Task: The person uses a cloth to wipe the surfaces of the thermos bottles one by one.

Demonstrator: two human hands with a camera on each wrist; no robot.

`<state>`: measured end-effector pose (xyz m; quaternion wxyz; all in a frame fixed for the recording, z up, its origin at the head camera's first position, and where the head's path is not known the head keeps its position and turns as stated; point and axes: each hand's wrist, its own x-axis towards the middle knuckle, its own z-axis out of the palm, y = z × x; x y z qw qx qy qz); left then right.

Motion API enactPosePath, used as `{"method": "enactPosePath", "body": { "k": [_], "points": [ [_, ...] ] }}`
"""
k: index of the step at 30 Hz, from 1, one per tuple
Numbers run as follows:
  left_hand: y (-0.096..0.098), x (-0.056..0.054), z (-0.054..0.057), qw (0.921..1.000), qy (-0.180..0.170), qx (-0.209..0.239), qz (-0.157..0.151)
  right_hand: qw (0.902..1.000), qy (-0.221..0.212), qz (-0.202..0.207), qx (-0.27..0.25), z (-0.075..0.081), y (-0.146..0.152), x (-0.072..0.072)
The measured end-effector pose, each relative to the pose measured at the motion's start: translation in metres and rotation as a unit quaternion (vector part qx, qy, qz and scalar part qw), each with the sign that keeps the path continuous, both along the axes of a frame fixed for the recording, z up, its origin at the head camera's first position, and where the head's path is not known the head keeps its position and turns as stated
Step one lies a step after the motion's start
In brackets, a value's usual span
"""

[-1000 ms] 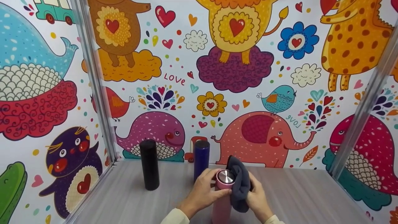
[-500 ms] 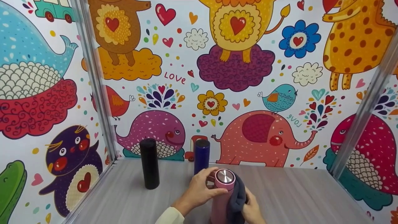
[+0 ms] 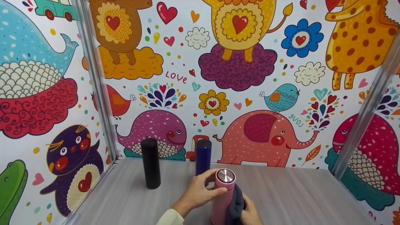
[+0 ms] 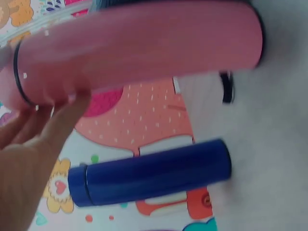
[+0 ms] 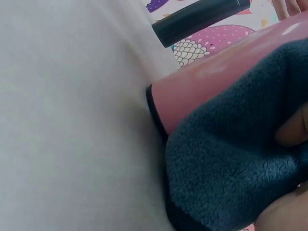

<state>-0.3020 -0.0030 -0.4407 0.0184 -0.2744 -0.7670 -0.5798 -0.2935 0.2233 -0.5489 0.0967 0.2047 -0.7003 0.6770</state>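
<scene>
A pink thermos bottle (image 3: 220,203) with a shiny steel-topped lid (image 3: 225,176) stands at the front middle of the table. My left hand (image 3: 198,189) grips it near the top, thumb in front and fingers behind. In the left wrist view those fingertips meet the pink thermos (image 4: 144,45) just below the lid seam. My right hand (image 3: 250,212) holds a bunched dark grey cloth (image 3: 235,204) against the bottle's right side. The right wrist view shows the cloth (image 5: 231,139) pressed along the lower body, its edge reaching down to the black base ring.
Behind my left hand stands a dark blue thermos (image 3: 203,157). A black bottle (image 3: 151,164) stands upright farther left on the wood-grain table (image 3: 297,193). Walls with cartoon animals (image 3: 256,137) enclose the table at the back and sides, joined by metal corner posts (image 3: 97,78).
My right hand and the cloth have slid down the bottle's right side, from beside the lid to the lower body. The left hand keeps its hold near the top.
</scene>
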Motion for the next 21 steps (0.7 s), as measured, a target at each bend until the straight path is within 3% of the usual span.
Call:
{"method": "enactPosePath", "body": {
  "k": [5,8,15,21],
  "points": [
    [0.016,0.002,-0.002,0.9983,0.025,0.009,0.051,0.9986,0.023,-0.048,0.006,0.015,-0.004,0.001],
    [0.018,0.001,-0.003,0.9971,0.037,0.012,0.065,0.9972,0.023,-0.070,0.008,0.031,-0.008,0.003],
    [0.011,-0.005,-0.003,0.9984,0.021,-0.003,0.052,0.9939,0.029,-0.105,0.011,0.068,-0.011,0.003],
    [0.006,-0.007,0.001,0.9985,0.026,-0.030,0.037,0.9947,0.036,-0.096,0.003,0.092,-0.007,0.002]
  ]
}}
